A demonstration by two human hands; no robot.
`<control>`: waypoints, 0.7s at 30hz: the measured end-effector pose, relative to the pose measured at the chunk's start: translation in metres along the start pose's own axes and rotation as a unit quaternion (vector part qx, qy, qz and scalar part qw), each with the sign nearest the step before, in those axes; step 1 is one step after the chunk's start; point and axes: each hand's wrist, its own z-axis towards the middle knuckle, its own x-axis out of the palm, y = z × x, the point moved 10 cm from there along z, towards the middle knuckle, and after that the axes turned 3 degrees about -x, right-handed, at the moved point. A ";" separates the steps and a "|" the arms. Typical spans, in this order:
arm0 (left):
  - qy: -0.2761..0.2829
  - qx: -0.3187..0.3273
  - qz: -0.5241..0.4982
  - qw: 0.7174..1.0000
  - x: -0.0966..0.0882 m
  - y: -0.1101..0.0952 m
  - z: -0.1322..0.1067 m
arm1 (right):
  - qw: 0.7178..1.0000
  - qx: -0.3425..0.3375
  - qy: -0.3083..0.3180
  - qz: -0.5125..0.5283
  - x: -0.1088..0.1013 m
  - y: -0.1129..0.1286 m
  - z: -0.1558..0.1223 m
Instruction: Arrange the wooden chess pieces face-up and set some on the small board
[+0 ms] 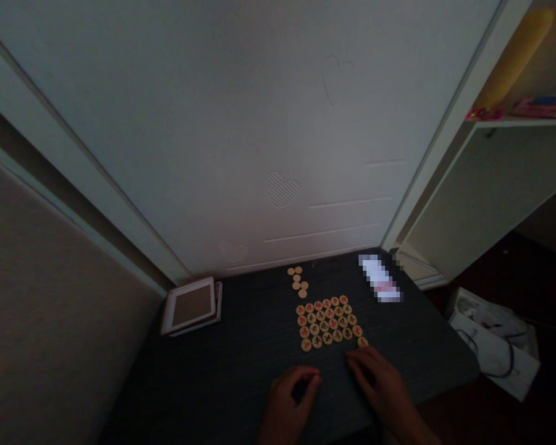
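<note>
Currently my left hand [293, 398] is at the near part of the dark tabletop [241, 371], its fingers curled and the thumb bent round toward the index fingertip; the two tips nearly meet, and I cannot tell whether anything is pinched between them. My right hand [377, 380] is a little further forward, with fingers bent and the thumb close to the index finger, and again the dim view leaves me unable to tell whether it grips something. Just beyond its knuckles is a single wooden disc [362, 342] with a red mark; whether they touch, I cannot make out. That one sits below the right end of a block of marked discs [324, 326], four rows of six laid close together, some bearing red characters and others dark ones. Behind the block, toward the white panel [204, 136], six plain discs [296, 278] form a loose, crooked line, showing blank faces to me. Over on the left of the tabletop lies a white frame [215, 298] around a brown centre, tilted slightly on something beneath it. At the right back edge is a pale item [380, 278], blurred into blocks. Beyond that side, lower down, I see a white box [505, 364] with a dark cable across it, and raised hearts decorate the panel.
</note>
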 end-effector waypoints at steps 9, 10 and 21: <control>0.000 0.006 0.011 1.000 -0.002 -0.002 -0.002 | 0.992 -0.028 -0.084 -0.091 -0.017 0.000 -0.013; 0.001 0.006 0.012 1.000 -0.002 -0.001 -0.002 | 0.992 -0.038 -0.071 -0.096 -0.018 0.001 -0.015; 0.010 0.014 0.018 1.000 0.000 -0.005 -0.001 | 0.988 -0.073 0.023 -0.135 -0.008 -0.001 -0.032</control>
